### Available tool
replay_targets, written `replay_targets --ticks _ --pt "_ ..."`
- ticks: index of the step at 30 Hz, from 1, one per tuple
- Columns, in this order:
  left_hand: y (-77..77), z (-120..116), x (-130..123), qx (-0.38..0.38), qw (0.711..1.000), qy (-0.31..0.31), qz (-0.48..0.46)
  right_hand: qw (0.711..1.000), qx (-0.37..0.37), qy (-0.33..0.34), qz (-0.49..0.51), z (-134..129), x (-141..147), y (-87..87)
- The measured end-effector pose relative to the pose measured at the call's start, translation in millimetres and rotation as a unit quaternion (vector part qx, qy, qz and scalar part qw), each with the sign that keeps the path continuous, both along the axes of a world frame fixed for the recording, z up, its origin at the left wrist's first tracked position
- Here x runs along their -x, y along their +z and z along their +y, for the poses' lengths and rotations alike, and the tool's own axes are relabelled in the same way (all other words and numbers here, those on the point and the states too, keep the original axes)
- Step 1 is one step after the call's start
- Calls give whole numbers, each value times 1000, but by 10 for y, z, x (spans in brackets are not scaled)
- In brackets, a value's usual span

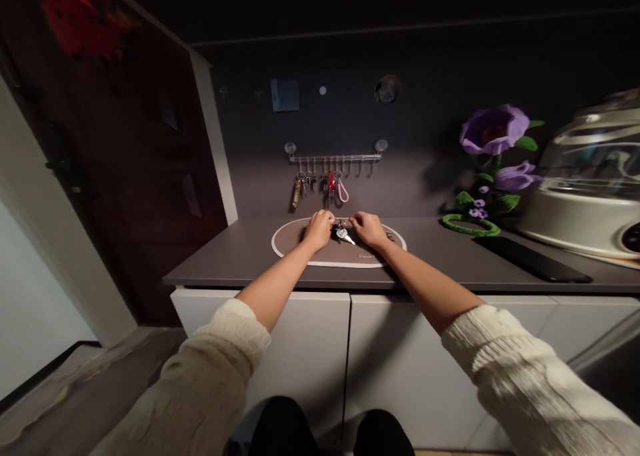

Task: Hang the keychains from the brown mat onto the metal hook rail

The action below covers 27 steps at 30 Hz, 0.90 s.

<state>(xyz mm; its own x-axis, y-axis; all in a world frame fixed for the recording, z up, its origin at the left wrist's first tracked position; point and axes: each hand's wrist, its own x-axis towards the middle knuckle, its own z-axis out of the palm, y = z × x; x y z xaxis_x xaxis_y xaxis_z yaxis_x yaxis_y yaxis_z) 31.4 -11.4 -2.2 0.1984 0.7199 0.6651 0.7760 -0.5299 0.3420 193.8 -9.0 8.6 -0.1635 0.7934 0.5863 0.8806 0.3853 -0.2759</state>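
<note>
Matte counter (pixel 430 263), oval mat (pixel 290 241), metal keys (pixel 344 235) between hands (pixel 319 229) (pixel 369 229)

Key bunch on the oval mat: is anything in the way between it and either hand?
Nothing visible stands between the key bunch and either hand. The left hand is close on its left, the right hand close on its right. Whether either grips it is too small to tell.

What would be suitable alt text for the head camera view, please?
Left hand and right hand at a small bunch of keys over an oval mat on a grey counter, below a wall rail; purple flowers stand to the right.
</note>
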Motion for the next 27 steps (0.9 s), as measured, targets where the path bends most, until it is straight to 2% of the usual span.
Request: replay_targets --ticks 13,21,27 --pt "2 84 16 2 991 -21 -131 999 -6 17 42 -16 -6 23" --pt "65 74 28 25 978 -24 -204 995 -7 37 91 5 -54 47" --pt "73 100 33 27 967 -30 -252 990 0 26 138 25 -140 89"
